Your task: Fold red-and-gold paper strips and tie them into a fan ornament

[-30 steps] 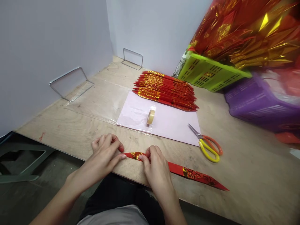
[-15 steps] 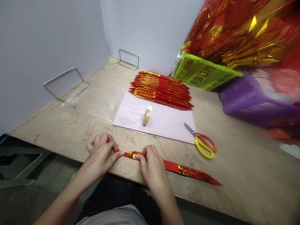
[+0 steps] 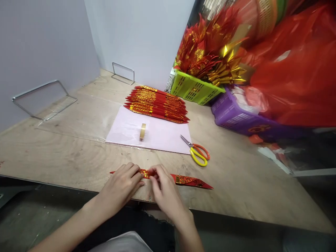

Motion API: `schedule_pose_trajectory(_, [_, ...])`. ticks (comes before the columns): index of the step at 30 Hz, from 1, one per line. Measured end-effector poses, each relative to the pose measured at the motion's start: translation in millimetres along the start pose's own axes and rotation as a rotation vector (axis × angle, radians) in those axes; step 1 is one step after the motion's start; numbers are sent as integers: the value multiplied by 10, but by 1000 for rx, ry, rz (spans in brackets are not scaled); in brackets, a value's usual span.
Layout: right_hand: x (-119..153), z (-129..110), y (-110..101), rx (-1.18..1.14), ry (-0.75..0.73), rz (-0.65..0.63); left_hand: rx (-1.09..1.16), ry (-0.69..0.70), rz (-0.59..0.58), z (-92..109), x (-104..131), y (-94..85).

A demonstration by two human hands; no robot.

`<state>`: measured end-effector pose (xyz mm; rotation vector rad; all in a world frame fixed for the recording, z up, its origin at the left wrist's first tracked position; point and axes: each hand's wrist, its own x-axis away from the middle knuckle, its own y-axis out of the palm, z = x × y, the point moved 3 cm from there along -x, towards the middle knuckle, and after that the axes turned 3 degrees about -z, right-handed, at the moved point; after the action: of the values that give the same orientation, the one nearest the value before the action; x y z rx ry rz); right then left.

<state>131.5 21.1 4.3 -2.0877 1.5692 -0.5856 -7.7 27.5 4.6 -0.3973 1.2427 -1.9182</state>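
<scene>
A long red paper strip point(image 3: 193, 181) with gold print and pointed ends lies near the table's front edge, its left tip poking out past my fingers. Over its left part, my left hand point(image 3: 126, 178) is closed with the fingers bent on the paper. Just beside it my right hand point(image 3: 162, 187) pinches at the gold-printed stretch, thumb and fingertips close together. Behind my hands, a roll of tape point(image 3: 142, 132) stands on a white sheet point(image 3: 165, 134). Many similar folded red and gold strips point(image 3: 157, 105) lie stacked along the sheet's far side.
Scissors point(image 3: 196, 152) with orange and yellow handles lie at the sheet's right corner. A green basket point(image 3: 195, 88) of red and gold foil pieces and a purple basket point(image 3: 236, 113) stand back right. Wire stands point(image 3: 44, 99) are at the left wall.
My left hand has moved from the strip's left tip along to the right, nearer my right hand. The camera view has turned to the right.
</scene>
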Motion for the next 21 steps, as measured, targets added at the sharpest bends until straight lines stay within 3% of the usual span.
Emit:
schedule_pose_trajectory(5, [313,284,-375,421,-88,105,-203,141,-21,-58,-96,-41])
schedule_pose_trajectory(8, [367,424,-443,596,-234,167,-373,279,-49,-23,-161,-85])
schedule_pose_trajectory(12, [293,472,-440,761,-469,195,-556,481,17,9,-248,-109])
schedule_pose_trajectory(17, [179,435,-445,854,-602,256,-598,488,13,-43,-338,-113])
schedule_pose_trajectory(21, [126,420,-486,785,-539,211,-591,444,33,-36,-344,-89])
